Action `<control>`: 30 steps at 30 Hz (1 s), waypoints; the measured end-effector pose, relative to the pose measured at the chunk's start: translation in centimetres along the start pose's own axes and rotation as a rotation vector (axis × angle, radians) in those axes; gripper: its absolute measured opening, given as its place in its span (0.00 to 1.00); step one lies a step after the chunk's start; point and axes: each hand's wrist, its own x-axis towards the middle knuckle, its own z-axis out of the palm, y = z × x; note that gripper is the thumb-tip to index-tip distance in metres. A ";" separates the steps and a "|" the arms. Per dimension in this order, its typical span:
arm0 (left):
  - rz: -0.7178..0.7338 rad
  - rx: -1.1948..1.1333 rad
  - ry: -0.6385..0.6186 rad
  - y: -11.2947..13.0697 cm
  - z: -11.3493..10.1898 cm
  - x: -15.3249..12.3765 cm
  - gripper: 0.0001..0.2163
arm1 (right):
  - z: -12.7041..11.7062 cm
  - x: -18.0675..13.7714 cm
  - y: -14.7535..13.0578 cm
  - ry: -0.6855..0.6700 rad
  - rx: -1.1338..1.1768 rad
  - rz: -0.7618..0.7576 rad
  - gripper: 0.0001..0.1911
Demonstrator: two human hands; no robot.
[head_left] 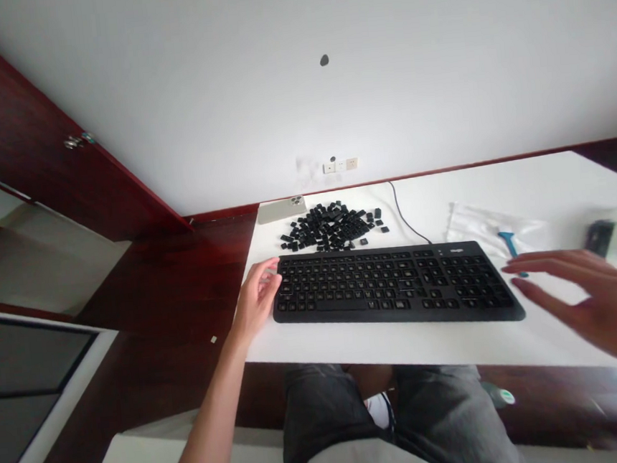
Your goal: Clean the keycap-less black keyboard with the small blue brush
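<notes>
A black full-size keyboard [355,304] lies flat along the front of the white table. Its key positions look bare of caps, though the detail is small. At its upper left corner, my left hand [255,299] grips the edge, thumb and fingertips bent against it. Off the right end hovers my right hand [597,289], slightly blurred, its thumb and fingers apart and nothing between them. Just beyond those fingertips is a blue tool [509,243], partly hidden by the hand. Behind the keyboard is a loose heap of black keycaps [334,224].
A phone [279,210] lies at the table's back left corner. Clear plastic bags [470,222] and a blurred dark object [599,238] are at the right. The keyboard cable [405,217] runs to the back edge. Wall sockets [341,165] sit behind the table [361,342].
</notes>
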 end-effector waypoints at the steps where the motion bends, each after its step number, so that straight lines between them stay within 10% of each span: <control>1: 0.011 -0.009 0.003 0.2 -0.1 -1.2 0.22 | 1.4 0.0 -1.0 -0.050 0.019 -0.053 0.08; 11: 0.180 0.299 -0.013 1.5 -0.6 -4.6 0.18 | 9.1 -0.7 -9.7 0.011 0.082 -0.113 0.24; 20: 0.224 0.371 -0.004 0.8 -0.7 -4.4 0.13 | 9.5 -1.4 -10.6 -0.031 0.036 -0.069 0.27; 30: 0.043 0.194 -0.035 0.6 -0.6 -5.2 0.32 | 9.5 -1.4 -10.7 -0.059 0.017 0.047 0.35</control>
